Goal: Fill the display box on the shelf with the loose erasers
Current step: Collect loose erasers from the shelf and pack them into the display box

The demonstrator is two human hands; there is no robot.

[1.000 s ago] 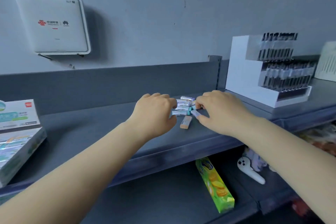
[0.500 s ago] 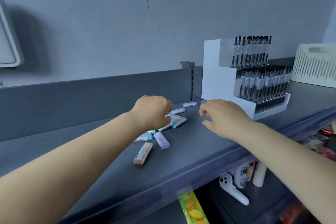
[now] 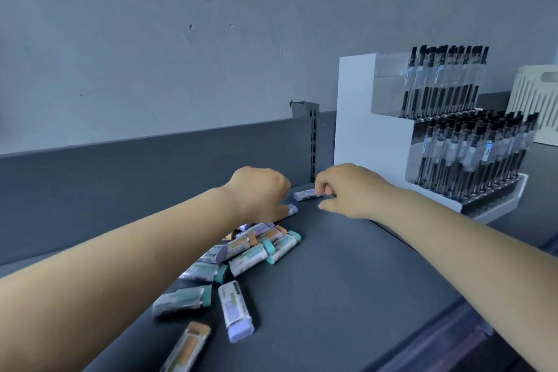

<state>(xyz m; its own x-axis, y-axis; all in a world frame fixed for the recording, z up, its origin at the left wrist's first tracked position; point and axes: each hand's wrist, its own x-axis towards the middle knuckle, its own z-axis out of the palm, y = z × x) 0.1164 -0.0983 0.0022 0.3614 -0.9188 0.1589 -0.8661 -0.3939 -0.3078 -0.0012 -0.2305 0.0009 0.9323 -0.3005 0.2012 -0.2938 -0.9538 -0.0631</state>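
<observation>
We see both hands stretched out over the dark grey shelf. Our left hand sits at about 11 o'clock from the middle of the shelf, fingers curled down over a lilac-tipped eraser whose end pokes out at the hand's 3 o'clock side; whether the fingers actually grip it we cannot tell. Our right hand, just beside the left at its 3 o'clock, pinches one end of a pale lilac eraser between curled fingers and thumb, the eraser lying on the shelf close to the back rail.

The loose erasers lie in a heap at 6 o'clock from the left hand, sleeves overlapping, with teal, orange and lilac ends. Apart from the heap, nearer us, lie a teal-ended eraser, a lilac-ended eraser and an orange eraser.

At 2 o'clock from the right hand stands a white stepped pen display full of black pens, with a cream slotted basket behind it.
</observation>
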